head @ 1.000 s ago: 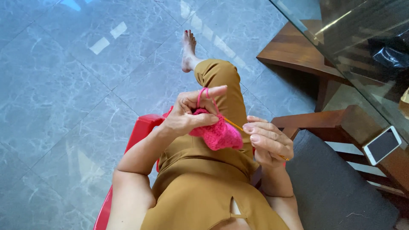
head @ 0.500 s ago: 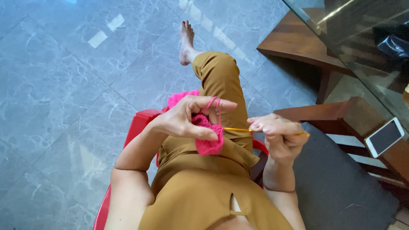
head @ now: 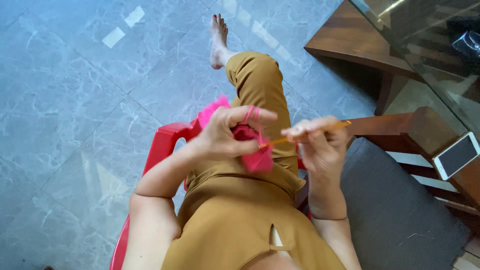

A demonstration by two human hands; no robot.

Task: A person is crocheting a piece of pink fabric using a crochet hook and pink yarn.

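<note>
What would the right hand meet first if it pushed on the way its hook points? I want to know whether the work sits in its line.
The right hand aims its orange crochet hook leftward; it would probably first meet the pink crochet piece in the left hand, though depth is unclear.

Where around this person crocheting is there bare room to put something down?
The grey cushion between the right hand and the phone is bare, and so is the tiled floor left of the red chair. The lap is crowded: left hand, pink crochet piece, hook.

Phone [head: 457,155] on armrest, right of the chair [head: 162,145].
</note>
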